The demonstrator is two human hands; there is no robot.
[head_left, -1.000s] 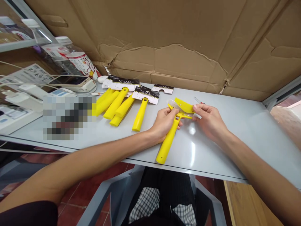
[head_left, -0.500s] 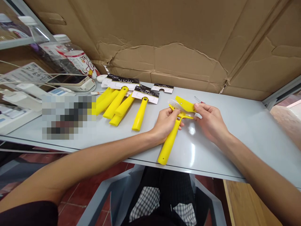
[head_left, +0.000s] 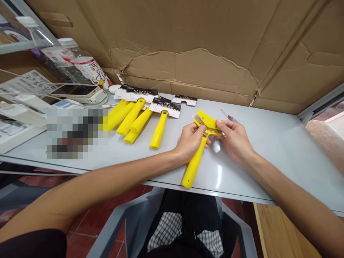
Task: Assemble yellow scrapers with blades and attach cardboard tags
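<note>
Yellow plastic forms the T-shaped scraper handle (head_left: 195,165) slanting toward the near edge of the grey table (head_left: 242,179), its head gripped by the left hand (head_left: 190,141) with the thumb on top. The right hand (head_left: 233,136) pinches one end of a yellow cover plate (head_left: 208,120), which sits askew over that head; the two parts look not yet lined up, and whether they touch is hard to tell. To the left, other yellow handles (head_left: 159,130) lie with header cards (head_left: 165,107) at their tops; one separate card (head_left: 184,100) lies behind, and a slim tool (head_left: 230,117) just beyond the right hand
</note>
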